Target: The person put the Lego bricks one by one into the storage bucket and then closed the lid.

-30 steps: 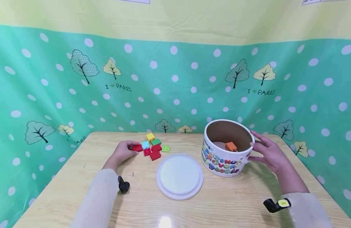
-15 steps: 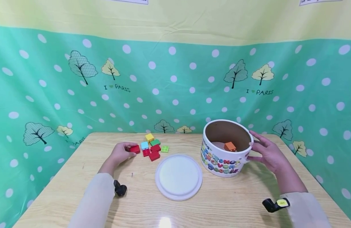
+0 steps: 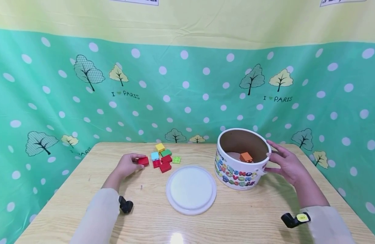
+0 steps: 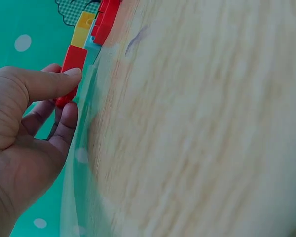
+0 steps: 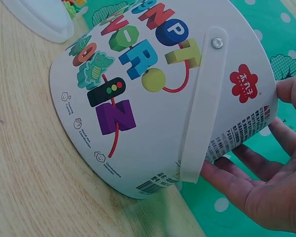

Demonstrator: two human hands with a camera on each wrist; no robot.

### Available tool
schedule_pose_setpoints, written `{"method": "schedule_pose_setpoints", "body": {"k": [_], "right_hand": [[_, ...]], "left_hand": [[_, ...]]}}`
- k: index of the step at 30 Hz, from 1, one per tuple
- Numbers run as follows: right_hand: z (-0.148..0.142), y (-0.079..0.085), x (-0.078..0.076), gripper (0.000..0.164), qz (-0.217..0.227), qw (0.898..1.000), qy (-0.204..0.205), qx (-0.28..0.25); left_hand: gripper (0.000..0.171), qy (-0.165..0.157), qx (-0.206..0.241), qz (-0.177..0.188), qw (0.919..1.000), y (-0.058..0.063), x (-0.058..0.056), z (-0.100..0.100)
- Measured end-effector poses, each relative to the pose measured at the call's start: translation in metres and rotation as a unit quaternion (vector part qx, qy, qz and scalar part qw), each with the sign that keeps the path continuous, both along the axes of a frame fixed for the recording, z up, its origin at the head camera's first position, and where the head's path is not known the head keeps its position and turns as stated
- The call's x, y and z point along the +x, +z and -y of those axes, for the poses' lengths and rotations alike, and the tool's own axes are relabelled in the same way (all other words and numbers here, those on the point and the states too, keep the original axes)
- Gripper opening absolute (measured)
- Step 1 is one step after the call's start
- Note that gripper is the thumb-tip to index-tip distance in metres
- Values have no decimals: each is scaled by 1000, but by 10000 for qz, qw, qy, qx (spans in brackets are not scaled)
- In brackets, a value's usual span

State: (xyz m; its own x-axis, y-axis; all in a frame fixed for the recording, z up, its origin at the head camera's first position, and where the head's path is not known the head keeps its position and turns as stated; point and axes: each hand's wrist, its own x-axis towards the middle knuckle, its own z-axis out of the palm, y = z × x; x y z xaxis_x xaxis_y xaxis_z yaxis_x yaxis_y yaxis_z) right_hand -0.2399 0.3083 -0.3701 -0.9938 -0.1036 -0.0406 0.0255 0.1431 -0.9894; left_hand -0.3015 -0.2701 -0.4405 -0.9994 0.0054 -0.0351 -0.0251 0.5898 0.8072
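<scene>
Away to the left of a small pile of bricks, my left hand (image 3: 126, 166) pinches a red toy brick (image 4: 73, 66) between thumb and fingers. In the pile are a light blue brick (image 3: 155, 156), a yellow brick (image 3: 160, 147), a green brick (image 3: 166, 153), a lime brick (image 3: 176, 160) and several red bricks (image 3: 165, 167). My right hand (image 3: 292, 167) holds the side of a white, letter-printed bucket (image 5: 163, 98), with a fingertip at its rim and the other fingers along the outer wall. Inside the bucket lies an orange brick (image 3: 246, 157).
A round white lid (image 3: 191, 188) lies flat on the wooden table (image 3: 230, 220), between the pile and the bucket. The bucket's white handle (image 5: 203, 108) hangs down its side. Behind and beside the table hangs a green dotted cloth (image 3: 187, 91).
My left hand has drawn the red brick a little to the left and nearer me, opening a gap from the pile. My right hand and the bucket stay put.
</scene>
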Motion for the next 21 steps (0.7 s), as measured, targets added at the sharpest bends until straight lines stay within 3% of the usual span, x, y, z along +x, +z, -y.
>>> {"method": "schedule_pose_setpoints", "body": {"k": [21], "right_hand": [[1, 2, 1, 68, 10, 10000, -26, 24]], "left_hand": [[47, -206, 184, -154, 9995, 4, 11, -5]]}}
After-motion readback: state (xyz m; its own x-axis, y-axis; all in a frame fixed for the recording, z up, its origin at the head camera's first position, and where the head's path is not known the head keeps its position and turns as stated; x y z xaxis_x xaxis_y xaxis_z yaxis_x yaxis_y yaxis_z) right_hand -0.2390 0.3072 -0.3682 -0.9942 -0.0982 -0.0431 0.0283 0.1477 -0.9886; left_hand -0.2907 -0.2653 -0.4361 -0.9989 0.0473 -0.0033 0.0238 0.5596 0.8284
